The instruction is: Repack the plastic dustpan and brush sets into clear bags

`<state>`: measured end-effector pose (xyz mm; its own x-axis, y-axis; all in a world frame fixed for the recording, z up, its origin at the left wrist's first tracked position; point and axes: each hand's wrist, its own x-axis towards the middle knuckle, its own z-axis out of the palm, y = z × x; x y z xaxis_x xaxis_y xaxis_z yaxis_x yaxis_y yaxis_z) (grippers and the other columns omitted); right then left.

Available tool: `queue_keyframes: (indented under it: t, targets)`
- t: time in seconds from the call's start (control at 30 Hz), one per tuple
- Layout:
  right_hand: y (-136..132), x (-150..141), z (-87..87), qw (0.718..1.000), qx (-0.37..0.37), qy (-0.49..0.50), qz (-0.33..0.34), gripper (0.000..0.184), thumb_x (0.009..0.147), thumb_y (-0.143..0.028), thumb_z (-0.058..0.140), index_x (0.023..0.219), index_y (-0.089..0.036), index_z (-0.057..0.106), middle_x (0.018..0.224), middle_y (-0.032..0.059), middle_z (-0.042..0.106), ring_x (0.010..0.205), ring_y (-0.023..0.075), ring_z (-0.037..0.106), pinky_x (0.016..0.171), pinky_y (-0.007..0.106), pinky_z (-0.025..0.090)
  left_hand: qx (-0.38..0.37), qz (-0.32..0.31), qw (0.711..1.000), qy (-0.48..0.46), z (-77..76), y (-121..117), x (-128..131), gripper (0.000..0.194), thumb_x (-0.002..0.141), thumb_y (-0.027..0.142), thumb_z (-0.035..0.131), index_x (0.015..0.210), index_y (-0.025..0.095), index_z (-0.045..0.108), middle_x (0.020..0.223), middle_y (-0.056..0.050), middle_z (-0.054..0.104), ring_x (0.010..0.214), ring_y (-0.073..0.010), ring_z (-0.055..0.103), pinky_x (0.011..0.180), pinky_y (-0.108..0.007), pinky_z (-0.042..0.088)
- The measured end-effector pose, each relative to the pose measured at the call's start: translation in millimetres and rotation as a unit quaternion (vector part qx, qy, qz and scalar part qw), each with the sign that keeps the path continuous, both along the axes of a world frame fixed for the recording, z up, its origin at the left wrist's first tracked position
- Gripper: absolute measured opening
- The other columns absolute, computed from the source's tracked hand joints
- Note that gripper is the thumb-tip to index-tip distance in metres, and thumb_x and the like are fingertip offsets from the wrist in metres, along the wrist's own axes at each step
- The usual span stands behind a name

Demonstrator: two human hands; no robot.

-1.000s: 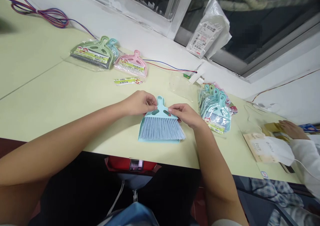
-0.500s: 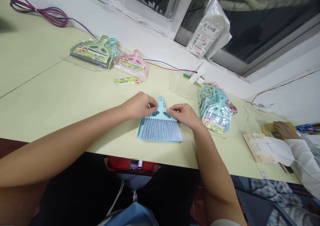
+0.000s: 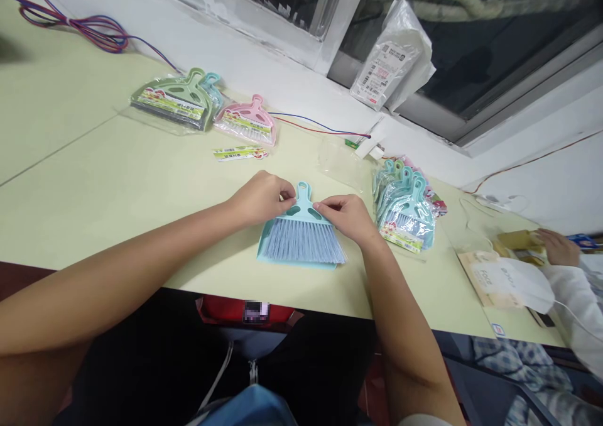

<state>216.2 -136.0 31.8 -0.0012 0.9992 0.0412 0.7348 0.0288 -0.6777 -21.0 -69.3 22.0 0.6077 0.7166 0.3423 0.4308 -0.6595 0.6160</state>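
Near the front edge of the bench [image 3: 85,181], centred before the body: a pale turquoise hand brush [image 3: 304,240], laid over a matching dustpan [image 3: 264,257], handle pointing away, light blue bristles fanned toward the body. Pinched from both sides: left hand [image 3: 264,196] closed on one shoulder by the neck, thumb and forefinger together; right hand [image 3: 348,215] gripping the opposite shoulder, thumb on top (other fingers mostly tucked out of sight, so impossible to tell whether gripping the dustpan too). Probably light in weight, with stiff, smooth plastic, perhaps a little slippery; bristles springy, easily splayed if pressed. Best held by the shoulders or the looped handle, clear of the bristles. Farther back on the left, wrapped in clear film: a green set [image 3: 174,102] and a pink set [image 3: 249,121], with a loose printed label [image 3: 240,154] just in front of the pink. Behind the brush, a clear plastic bag [image 3: 339,165] lying flat; to the right, an overlapping stack of wrapped sets [image 3: 407,218]. At the far right, a co-worker's hand [image 3: 558,247] beside a yellow item [image 3: 516,240], too unclear to name.
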Motion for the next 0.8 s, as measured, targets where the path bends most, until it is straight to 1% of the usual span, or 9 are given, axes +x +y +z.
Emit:
queue_keyframes:
  t: [0.13, 0.3, 0.43, 0.53, 0.6, 0.67, 0.73, 0.8]
  targets:
    - [-1, -1, 1.9, 1.0, -0.006, -0.013, -0.007, 0.031, 0.085, -0.049, 0.07, 0.081, -0.02, 0.082, 0.073, 0.0034, 0.073, 0.066, 0.0175, 0.06, 0.06, 0.031, 0.042, 0.023, 0.003, 0.999, 0.035, -1.1, 0, 3, 0.015, 0.087, 0.024, 0.067, 0.087, 0.019, 0.081, 0.079, -0.003, 0.079, 0.067, -0.0171, 0.07, 0.069, -0.03, 0.048]
    - [-3, -4, 4.5, 0.999, -0.027, -0.006, -0.016, 0.032, 0.085, -0.051, 0.071, 0.08, -0.021, 0.08, 0.071, 0.0046, 0.072, 0.062, 0.018, 0.06, 0.057, 0.032, 0.044, 0.051, 0.002, 0.996, 0.076, -0.4, -1, 3, 0.016, 0.089, 0.026, 0.065, 0.087, 0.019, 0.079, 0.082, -0.004, 0.079, 0.071, -0.0194, 0.07, 0.074, -0.032, 0.049]
    - [-3, -7, 3.1, 0.999, -0.033, -0.023, -0.02, 0.029, 0.084, -0.048, 0.071, 0.077, -0.021, 0.078, 0.07, 0.0054, 0.071, 0.063, 0.0192, 0.062, 0.058, 0.033, 0.045, 0.051, 0.002, 0.996, 0.072, -1.2, 1, 1, 0.015, 0.088, 0.029, 0.067, 0.089, 0.018, 0.078, 0.083, -0.005, 0.078, 0.073, -0.0197, 0.07, 0.074, -0.032, 0.049]
    - [-2, -7, 0.3, 0.999, -0.027, -0.041, -0.018, 0.026, 0.084, -0.045, 0.071, 0.074, -0.021, 0.075, 0.07, 0.0049, 0.072, 0.065, 0.019, 0.063, 0.061, 0.033, 0.045, 0.058, 0.015, 0.996, 0.063, -3.0, 5, -2, 0.022, 0.089, 0.033, 0.066, 0.096, 0.015, 0.077, 0.089, -0.009, 0.077, 0.077, -0.0212, 0.069, 0.075, -0.033, 0.049]
    - [-1, -6, -2.3, 0.998, -0.021, -0.049, -0.016, 0.025, 0.084, -0.044, 0.072, 0.073, -0.021, 0.074, 0.072, 0.0043, 0.072, 0.066, 0.0184, 0.063, 0.063, 0.033, 0.046, 0.046, 0.018, 0.997, 0.067, -5.2, 8, -3, 0.027, 0.088, 0.036, 0.066, 0.098, 0.014, 0.078, 0.092, -0.011, 0.077, 0.079, -0.0229, 0.069, 0.075, -0.034, 0.049]
    - [0, -5, -5.8, 0.999, -0.014, -0.05, -0.015, 0.025, 0.083, -0.044, 0.072, 0.074, -0.021, 0.073, 0.074, 0.0038, 0.072, 0.067, 0.0177, 0.062, 0.064, 0.033, 0.046, 0.008, 0.009, 0.998, 0.068, -8.3, 11, -4, 0.028, 0.087, 0.039, 0.067, 0.096, 0.015, 0.079, 0.089, -0.01, 0.078, 0.078, -0.0224, 0.069, 0.073, -0.034, 0.048]
    - [3, -2, -10.6, 0.999, 0.001, -0.042, -0.02, 0.024, 0.082, -0.045, 0.074, 0.08, -0.021, 0.072, 0.078, 0.004, 0.073, 0.069, 0.0178, 0.062, 0.066, 0.033, 0.048, -0.03, -0.006, 0.998, 0.059, -11.8, 14, -3, 0.026, 0.088, 0.04, 0.067, 0.093, 0.017, 0.08, 0.085, -0.007, 0.078, 0.076, -0.0203, 0.069, 0.07, -0.032, 0.048]
    - [6, 1, -16.4, 0.999, 0.013, -0.021, -0.028, 0.029, 0.079, -0.046, 0.077, 0.091, -0.02, 0.072, 0.087, 0.0058, 0.074, 0.075, 0.0189, 0.065, 0.072, 0.034, 0.05, -0.051, -0.016, 0.998, 0.046, -15.2, 16, -3, 0.025, 0.088, 0.039, 0.066, 0.093, 0.019, 0.08, 0.084, -0.006, 0.079, 0.074, -0.0186, 0.069, 0.069, -0.031, 0.047]
